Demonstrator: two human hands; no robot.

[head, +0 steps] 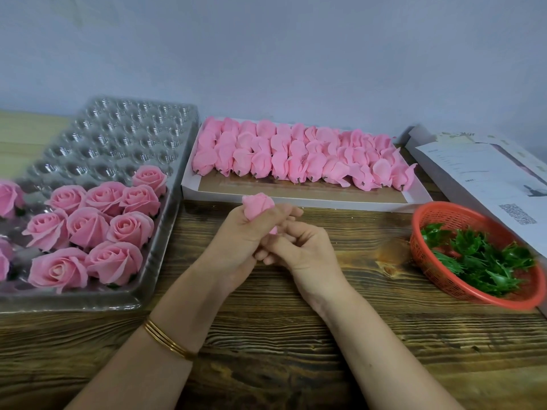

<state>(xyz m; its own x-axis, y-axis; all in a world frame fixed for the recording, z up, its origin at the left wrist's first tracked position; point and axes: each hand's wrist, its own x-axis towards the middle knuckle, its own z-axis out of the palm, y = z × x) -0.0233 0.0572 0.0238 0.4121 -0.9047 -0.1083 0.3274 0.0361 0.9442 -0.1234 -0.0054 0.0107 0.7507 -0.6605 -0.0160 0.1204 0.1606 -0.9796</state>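
Observation:
My left hand (236, 235) grips a closed pink rose bud (257, 207) above the middle of the wooden table (266, 335); the bud's top sticks out over my curled fingers. My right hand (299, 247) lies against the left one, its fingers curled at the bud's lower end, where a bit of pink (273, 230) shows. What the right fingers pinch is hidden.
A clear plastic cell tray (124, 134) at the left holds several opened pink roses (88, 226). A white box (414, 198) behind my hands holds rows of closed pink buds (296, 155). A red basket (461, 214) with green leaf calyxes (479, 258) stands at the right, papers (479, 173) behind it.

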